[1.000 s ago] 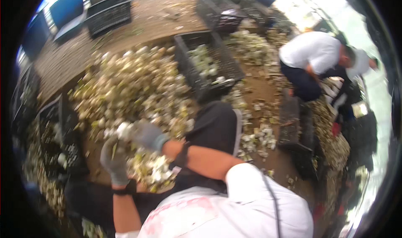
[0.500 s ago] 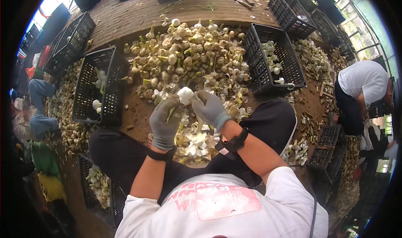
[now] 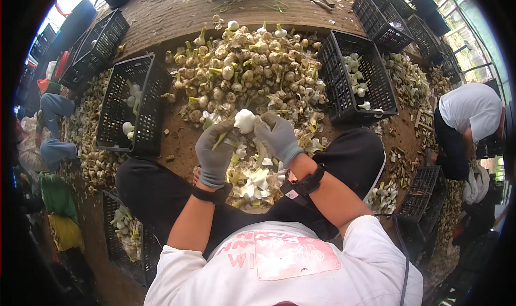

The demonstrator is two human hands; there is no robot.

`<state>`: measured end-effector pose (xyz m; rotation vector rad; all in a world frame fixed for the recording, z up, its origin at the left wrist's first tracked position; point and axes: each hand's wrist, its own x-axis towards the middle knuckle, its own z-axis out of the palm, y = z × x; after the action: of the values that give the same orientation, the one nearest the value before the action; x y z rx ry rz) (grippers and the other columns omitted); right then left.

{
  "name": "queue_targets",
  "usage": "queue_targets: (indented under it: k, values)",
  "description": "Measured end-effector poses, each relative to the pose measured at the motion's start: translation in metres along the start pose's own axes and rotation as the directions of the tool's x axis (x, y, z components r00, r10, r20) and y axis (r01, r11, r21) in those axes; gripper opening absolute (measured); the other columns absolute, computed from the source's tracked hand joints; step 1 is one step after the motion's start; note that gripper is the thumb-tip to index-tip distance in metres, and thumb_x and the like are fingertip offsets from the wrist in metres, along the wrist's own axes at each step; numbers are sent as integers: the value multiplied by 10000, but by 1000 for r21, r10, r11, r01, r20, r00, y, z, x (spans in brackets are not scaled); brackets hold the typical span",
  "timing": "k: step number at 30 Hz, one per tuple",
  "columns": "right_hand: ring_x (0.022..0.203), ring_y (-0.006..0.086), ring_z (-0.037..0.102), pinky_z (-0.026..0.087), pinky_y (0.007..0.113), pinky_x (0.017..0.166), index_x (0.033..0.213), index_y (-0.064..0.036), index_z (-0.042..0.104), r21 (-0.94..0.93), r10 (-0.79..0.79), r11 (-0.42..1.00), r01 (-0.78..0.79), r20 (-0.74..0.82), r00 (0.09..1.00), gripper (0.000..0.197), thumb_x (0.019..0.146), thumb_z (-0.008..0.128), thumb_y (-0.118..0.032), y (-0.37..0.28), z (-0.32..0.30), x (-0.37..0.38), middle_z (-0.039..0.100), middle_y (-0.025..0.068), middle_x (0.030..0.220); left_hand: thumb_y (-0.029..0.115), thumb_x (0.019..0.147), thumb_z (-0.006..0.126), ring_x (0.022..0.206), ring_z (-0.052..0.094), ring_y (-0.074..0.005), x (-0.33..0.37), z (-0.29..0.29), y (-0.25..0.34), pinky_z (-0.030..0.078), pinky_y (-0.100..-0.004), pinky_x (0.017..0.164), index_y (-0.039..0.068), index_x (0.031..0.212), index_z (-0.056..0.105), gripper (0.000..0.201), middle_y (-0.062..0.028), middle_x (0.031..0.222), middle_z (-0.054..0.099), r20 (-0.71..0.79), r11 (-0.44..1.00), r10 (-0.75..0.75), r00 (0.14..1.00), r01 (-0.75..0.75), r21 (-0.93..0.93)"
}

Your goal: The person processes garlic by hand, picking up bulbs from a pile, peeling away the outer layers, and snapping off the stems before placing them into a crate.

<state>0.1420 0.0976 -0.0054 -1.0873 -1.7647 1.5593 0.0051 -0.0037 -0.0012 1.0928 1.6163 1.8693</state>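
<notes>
A white, peeled-looking garlic bulb (image 3: 245, 121) is held up between my two gloved hands, above my lap. My left hand (image 3: 213, 153), in a grey glove, is closed on the bulb's left side, and a greenish stem piece shows against its fingers. The fingers of my right hand (image 3: 278, 139) pinch at the bulb's right lower side, where pale skin shows; the fingertips are partly hidden. Beyond the hands lies a large heap of untrimmed garlic bulbs (image 3: 236, 72) with brownish skins. Peeled white husks (image 3: 252, 182) are piled below the hands, between my legs.
A black crate (image 3: 157, 104) with a few white bulbs stands at the left, another black crate (image 3: 344, 112) with several bulbs at the right. A crate of stemmed garlic (image 3: 127, 233) is beside my left knee. A person in a white shirt (image 3: 470, 109) bends over at the right.
The view has shifted slightly, so the scene sits a little further right. Both hands still hold the bulb; my right fingers have shifted slightly against its side.
</notes>
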Motion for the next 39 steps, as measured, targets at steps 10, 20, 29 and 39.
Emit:
queue_targets:
  k: [10, 20, 29, 39]
  values:
    - [654, 140, 592, 481, 276, 642, 915, -29, 604, -11, -65, 998, 64, -168, 984, 287, 838, 621, -305, -1, -26, 15, 650, 78, 791, -14, 850, 625, 743, 652, -162, 16, 0, 14, 549, -303, 598, 47, 1001, 586, 167, -75, 879, 659, -139, 681, -619, 773, 440, -586]
    - [688, 114, 593, 481, 273, 619, 1003, -5, 595, -17, 37, 999, -41, -224, 974, 221, 842, 572, -154, -1, -30, 18, 639, 77, 784, 55, 883, 594, 669, 639, -165, 9, -5, 2, 559, -276, 596, 27, 968, 581, 91, -83, 855, 653, 92, 590, -566, 819, 480, -650]
    - [1166, 254, 508, 409, 325, 991, 1332, -87, 439, 12, -27, 1000, 25, 286, 958, 653, 802, 713, -353, -13, -31, 15, 499, 158, 1291, 119, 925, 530, 659, 635, -171, 10, -6, -11, 542, -274, 565, -23, 1046, 576, 193, -84, 819, 645, 246, 246, -688, 683, 538, -806]
    - [681, 170, 585, 522, 304, 593, 1099, 14, 558, 770, 269, 622, -145, -36, 963, 387, 884, 484, -299, -4, -121, 39, 614, 98, 892, -37, 875, 567, 1015, 559, -146, -6, 15, -5, 492, -263, 851, 73, 1363, 379, 534, -91, 1236, 516, 139, 823, -423, 896, 444, -354]
